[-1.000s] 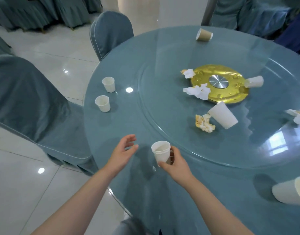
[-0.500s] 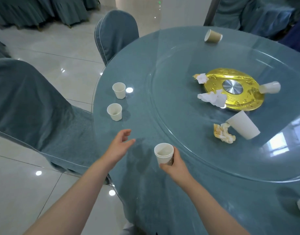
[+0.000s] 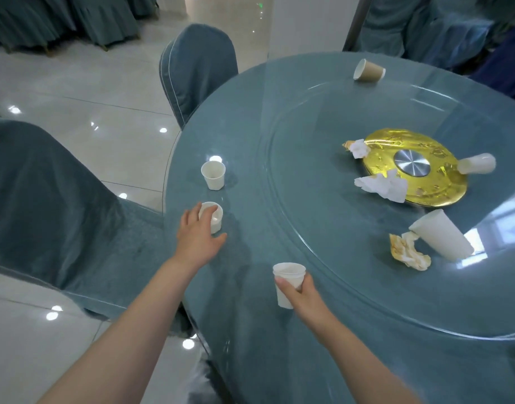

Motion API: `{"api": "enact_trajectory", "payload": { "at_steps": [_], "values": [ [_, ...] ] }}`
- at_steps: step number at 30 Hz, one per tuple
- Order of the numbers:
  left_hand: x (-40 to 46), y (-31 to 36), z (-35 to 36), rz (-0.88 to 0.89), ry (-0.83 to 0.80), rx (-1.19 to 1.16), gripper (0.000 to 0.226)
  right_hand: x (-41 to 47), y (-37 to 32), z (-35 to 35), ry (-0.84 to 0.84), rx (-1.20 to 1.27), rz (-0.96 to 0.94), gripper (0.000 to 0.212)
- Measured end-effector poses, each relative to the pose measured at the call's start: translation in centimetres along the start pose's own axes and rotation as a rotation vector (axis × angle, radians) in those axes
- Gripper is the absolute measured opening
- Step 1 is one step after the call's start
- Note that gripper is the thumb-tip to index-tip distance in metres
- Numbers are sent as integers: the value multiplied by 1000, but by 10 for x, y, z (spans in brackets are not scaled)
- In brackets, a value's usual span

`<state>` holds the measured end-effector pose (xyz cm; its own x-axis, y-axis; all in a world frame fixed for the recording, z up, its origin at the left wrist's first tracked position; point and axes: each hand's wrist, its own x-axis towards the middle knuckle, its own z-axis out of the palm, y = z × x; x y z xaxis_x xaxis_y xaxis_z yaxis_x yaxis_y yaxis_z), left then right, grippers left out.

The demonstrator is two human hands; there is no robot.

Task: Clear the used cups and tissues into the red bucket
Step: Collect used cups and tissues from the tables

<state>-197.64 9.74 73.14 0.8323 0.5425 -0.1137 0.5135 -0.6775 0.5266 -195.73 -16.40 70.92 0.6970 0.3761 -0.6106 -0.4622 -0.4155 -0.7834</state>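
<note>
Right hand (image 3: 304, 298) clamped on upright stacked cups (image 3: 288, 282), mouth up, left hand (image 3: 196, 236) fingers apart around upright cup (image 3: 214, 215)

My right hand (image 3: 304, 295) grips a white cup (image 3: 288, 282) just outside the glass turntable (image 3: 323, 258); my left hand (image 3: 196, 236) curls around another cup (image 3: 214, 217) farther from it, fingers touching.

six cups (image 3: 213, 175) (image 3: 214, 216) (image 3: 288, 282) (image 3: 441, 234) (image 3: 477, 163) (image 3: 368, 70), three tissues (image 3: 358, 147) (image 3: 381, 185) (image 3: 409, 251), two chairs (image 3: 196, 65) (image 3: 46, 182)
</note>
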Motion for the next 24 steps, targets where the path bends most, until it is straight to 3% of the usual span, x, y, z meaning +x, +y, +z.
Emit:
{"api": "enact_trajectory", "payload": {
  "at_steps": [9,13,19,24],
  "values": [
    [61,-35,-3,165,-312,157,80,31,-22,64,147,-11,-41,42],
    [77,-42,-5,264,-296,20,61,43,-33,79,200,-4,-50,45],
    [94,-45,-22,221,-363,-142,60,61,-47,93,225,-2,-50,48],
    [99,-27,-50,248,-445,-429,55,73,-58,96,263,-63,-98,44]
  ]
}}
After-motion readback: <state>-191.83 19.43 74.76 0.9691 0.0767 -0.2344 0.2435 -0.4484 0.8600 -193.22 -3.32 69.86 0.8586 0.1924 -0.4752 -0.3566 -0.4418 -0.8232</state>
